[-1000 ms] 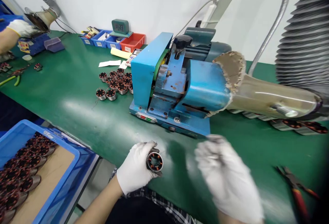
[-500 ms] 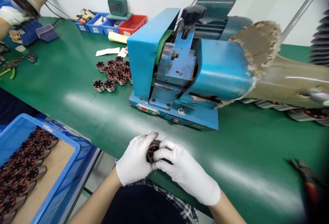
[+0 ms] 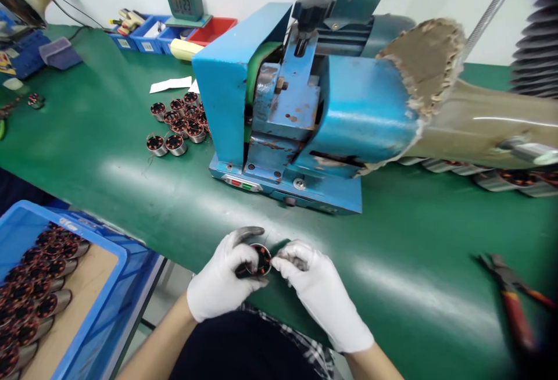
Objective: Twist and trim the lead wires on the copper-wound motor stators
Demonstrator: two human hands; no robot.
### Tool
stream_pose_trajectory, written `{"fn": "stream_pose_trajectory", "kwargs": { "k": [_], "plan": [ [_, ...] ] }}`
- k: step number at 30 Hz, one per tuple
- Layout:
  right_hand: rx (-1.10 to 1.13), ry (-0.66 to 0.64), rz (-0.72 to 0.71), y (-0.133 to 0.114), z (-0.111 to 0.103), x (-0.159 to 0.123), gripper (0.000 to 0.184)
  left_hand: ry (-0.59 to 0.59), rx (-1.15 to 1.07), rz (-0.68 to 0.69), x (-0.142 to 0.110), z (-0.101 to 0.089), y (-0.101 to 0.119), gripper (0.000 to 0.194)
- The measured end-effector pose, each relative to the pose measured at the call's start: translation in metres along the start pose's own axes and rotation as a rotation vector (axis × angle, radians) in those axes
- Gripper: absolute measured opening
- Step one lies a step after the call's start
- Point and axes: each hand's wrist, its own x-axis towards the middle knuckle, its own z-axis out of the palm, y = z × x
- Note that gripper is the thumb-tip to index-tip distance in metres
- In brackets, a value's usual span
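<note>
My left hand (image 3: 220, 280), in a white glove, is wrapped around a small round motor stator (image 3: 258, 260) with copper windings, held over the near edge of the green table (image 3: 131, 165). My right hand (image 3: 320, 293), also gloved, pinches at the stator's right rim with thumb and fingertips. Thin wire ends stick out of the stator near the fingers. Both hands sit just in front of the blue bench machine (image 3: 279, 107).
A cluster of several stators (image 3: 176, 124) lies left of the machine. A blue crate (image 3: 47, 287) of stators stands at lower left. Red-handled pliers (image 3: 512, 301) lie at right. A brown-lined exhaust duct (image 3: 471, 113), small parts bins (image 3: 174, 34) and a clock (image 3: 184, 3) sit behind.
My right hand came in from the right and joined the left on the stator, then shifted to pinch its rim. The view moved closer to the machine.
</note>
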Motion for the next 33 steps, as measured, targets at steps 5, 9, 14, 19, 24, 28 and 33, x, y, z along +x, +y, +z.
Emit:
{"fn": "stream_pose_trajectory", "kwargs": {
  "k": [5,9,14,19,24,28,33],
  "plan": [
    [-0.079,-0.071,0.17,0.009,-0.013,0.003,0.024,-0.071,0.325,-0.026,-0.016,-0.034,-0.014,0.02],
    [-0.409,-0.023,-0.045,0.004,-0.041,-0.001,0.022,-0.19,0.362,-0.162,-0.026,-0.062,-0.005,0.032],
    [-0.576,-0.298,-0.455,-0.024,-0.037,-0.008,0.038,-0.075,0.138,-0.044,-0.014,-0.048,0.043,0.073],
    [-0.605,-0.44,-0.355,-0.017,-0.006,-0.005,0.04,-0.372,0.282,0.109,0.024,-0.019,0.042,0.086],
    [-0.443,-0.362,-0.177,-0.002,-0.007,-0.006,0.022,-0.503,0.251,0.036,0.026,-0.014,0.021,0.064],
    [-0.144,-0.288,-0.02,-0.002,-0.007,-0.008,0.013,-0.456,0.257,0.001,0.02,-0.009,0.026,0.054],
    [0.204,-0.348,0.178,0.0,-0.006,-0.008,0.021,-0.412,0.328,-0.014,0.02,0.0,0.03,0.034]
  ]
}}
